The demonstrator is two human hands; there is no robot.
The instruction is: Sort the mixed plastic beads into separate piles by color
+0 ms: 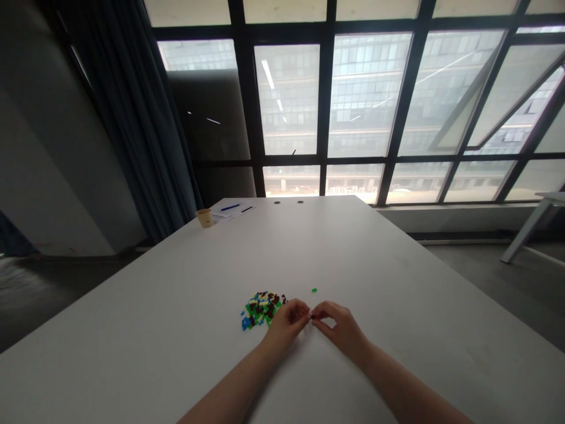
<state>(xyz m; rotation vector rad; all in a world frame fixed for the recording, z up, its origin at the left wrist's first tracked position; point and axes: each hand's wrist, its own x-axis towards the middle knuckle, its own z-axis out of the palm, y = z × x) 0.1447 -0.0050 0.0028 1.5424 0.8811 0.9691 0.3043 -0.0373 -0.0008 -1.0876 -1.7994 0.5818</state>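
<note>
On the white table [326, 247] lies a pile of small bricks [261, 307] in green, blue, dark brown and cream. My left hand [289, 321] is beside the pile's right edge, its fingers pinched together on something too small to make out. Facing it, my right hand [339, 327] has thumb and forefinger closed on a tiny dark piece [313, 317]. The fingertips of both hands nearly meet. A single green brick [314, 290] lies apart, just beyond my hands.
A paper cup [205, 218] stands at the table's far left edge, beside papers [229, 211] with a blue pen [230, 207] on them. Two dark round discs [277, 202] are near the far edge. Another table [525, 227] stands at the right.
</note>
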